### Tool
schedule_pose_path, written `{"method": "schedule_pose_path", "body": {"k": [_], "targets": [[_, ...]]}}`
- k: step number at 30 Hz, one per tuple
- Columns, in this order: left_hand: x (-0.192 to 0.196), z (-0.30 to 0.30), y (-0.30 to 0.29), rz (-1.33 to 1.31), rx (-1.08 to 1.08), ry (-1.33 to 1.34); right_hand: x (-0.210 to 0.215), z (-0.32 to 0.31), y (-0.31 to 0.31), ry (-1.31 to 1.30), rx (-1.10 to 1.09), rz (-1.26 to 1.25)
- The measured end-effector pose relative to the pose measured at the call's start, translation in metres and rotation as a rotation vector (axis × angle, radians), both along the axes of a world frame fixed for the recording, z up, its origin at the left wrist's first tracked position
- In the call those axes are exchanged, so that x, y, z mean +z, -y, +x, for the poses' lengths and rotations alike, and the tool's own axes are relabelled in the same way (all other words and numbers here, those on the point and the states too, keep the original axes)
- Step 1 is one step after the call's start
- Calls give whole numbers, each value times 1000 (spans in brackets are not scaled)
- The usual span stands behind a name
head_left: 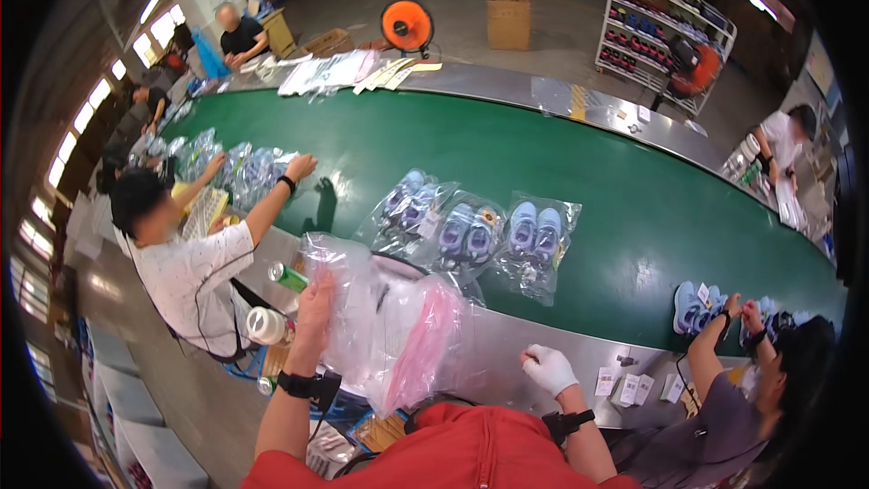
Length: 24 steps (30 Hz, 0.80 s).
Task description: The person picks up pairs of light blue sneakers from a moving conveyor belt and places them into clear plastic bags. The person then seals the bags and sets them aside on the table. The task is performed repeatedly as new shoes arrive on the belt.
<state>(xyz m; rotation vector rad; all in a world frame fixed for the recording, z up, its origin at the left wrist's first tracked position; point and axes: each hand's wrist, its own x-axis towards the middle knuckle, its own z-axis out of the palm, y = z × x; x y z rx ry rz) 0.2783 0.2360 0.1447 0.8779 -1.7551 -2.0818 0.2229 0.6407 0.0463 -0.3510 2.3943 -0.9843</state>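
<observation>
My left hand [315, 310] is closed on the edge of a clear plastic bag [348, 294], beside a pile of pink-tinted plastic bags [425, 335] at the bench's near edge. Wearing a white glove with bare fingertips, my right hand [549, 369] is held over the metal ledge [507, 330], apart from the bags. Its fingers are curled together, and whether anything is between them is hidden. Ahead on the green belt lie three pairs of light-blue shoes in clear bags: a left pair [409, 204], a middle pair [469, 233] and a right pair [536, 233].
On the left, a person in a white shirt [195, 267] reaches over bagged shoes [253, 172]. A person in dark clothes [715, 412] handles shoes [697, 306] at right. A green can [288, 277] and a white-lidded bottle [265, 326] stand left of the bags. Paper tags [631, 388] lie on the ledge.
</observation>
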Motion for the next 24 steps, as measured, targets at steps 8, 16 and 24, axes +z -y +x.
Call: {"method": "schedule_pose_path", "body": {"k": [8,16,24], "targets": [[29,-71,-159,57,-395,-265,97,-29,45,204,-193,-902],[50,-102,-255,349,-387,-127,83,-38,-56,-452,-500,-129],[-9,-119,-291,-149,-597,-385,129,4,-92,-905,-569,172]]}}
